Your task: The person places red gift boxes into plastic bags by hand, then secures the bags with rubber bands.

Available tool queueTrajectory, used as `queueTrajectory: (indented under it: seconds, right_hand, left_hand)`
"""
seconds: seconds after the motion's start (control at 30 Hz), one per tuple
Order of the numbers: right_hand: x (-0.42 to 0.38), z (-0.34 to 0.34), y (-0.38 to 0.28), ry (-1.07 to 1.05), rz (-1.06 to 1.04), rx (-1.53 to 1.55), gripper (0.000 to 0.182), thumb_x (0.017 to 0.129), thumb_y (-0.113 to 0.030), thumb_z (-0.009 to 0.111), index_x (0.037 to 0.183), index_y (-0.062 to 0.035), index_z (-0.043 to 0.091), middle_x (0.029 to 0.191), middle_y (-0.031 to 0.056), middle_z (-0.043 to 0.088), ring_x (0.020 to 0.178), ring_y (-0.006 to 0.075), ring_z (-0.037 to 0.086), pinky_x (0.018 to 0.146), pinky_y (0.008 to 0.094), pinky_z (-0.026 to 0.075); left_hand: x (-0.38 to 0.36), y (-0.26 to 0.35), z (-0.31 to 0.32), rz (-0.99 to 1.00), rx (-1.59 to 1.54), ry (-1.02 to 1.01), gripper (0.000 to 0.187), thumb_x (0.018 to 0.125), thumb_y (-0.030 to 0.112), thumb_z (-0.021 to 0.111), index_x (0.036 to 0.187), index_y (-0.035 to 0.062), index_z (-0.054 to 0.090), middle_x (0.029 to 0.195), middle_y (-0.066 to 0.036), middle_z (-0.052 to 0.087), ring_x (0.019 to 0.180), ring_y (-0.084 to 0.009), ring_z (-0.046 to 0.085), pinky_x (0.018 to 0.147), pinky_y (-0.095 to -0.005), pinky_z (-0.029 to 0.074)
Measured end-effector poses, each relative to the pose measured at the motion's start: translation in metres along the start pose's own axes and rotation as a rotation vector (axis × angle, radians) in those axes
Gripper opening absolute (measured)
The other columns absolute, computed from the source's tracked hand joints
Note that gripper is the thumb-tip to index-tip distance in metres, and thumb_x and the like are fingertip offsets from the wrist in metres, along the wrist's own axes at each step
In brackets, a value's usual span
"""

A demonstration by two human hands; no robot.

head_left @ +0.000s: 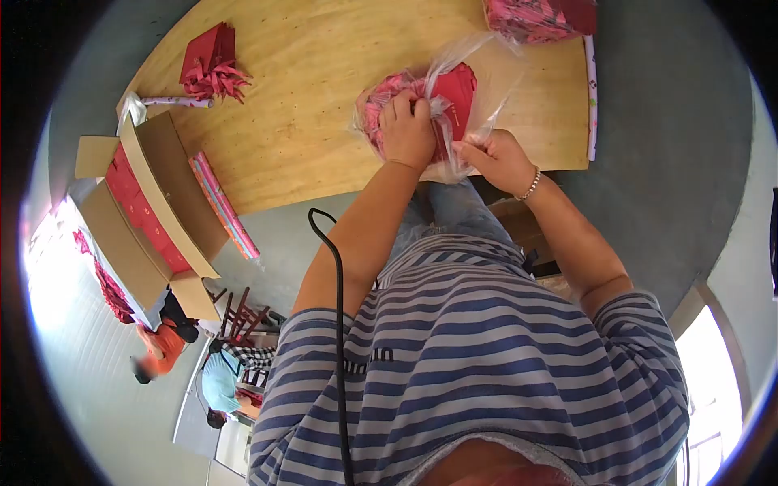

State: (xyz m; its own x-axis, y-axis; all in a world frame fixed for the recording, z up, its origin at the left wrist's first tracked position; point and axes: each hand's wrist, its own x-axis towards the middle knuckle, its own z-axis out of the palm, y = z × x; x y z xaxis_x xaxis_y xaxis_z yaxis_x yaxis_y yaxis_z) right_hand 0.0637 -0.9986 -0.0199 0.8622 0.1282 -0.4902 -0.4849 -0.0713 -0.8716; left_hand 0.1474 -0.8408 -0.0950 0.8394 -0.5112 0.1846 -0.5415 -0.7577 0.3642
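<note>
Our left hand and right hand grip a plastic bag on the wooden counter; a cardboard box is at nine o'clock, above grey floor.

I work in a packing workshop: bare plywood worktable, open brown cardboard carton filled with red packets, co-workers nearby.

Bright daylight, glare at lower corners, heavy fisheye distortion, dark vignette.
</note>
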Motion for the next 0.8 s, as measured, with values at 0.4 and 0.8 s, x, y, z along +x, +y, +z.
queueTrajectory:
  seconds: [0.4, 0.8]
  right_hand:
    - [0.062, -0.071, 0.080, 0.592, -0.430, -0.305, 0.048, 0.079, -0.003, 0.070, 0.122, -0.0018, 0.049, 0.116, 0.0045, 0.059, 0.105, 0.0154, 0.058, 0.094, 0.0308, 0.046]
    - [0.086, -0.023, 0.026, 0.335, -0.343, 0.527, 0.006, 0.091, -0.001, 0.052, 0.092, -0.0063, 0.049, 0.083, -0.0010, 0.059, 0.073, 0.0059, 0.054, 0.062, 0.0216, 0.045]
  left_hand:
    - [0.000, -0.002, 0.002, -0.005, -0.046, 0.026, 0.011, 0.073, 0.011, 0.056, 0.083, 0.0087, 0.056, 0.105, -0.008, 0.052, 0.097, -0.0305, 0.051, 0.082, -0.0429, 0.040]
    - [0.004, 0.002, 0.005, 0.003, -0.055, 0.013, 0.014, 0.072, 0.011, 0.056, 0.086, 0.0078, 0.055, 0.105, -0.008, 0.052, 0.098, -0.0301, 0.050, 0.083, -0.0422, 0.039]
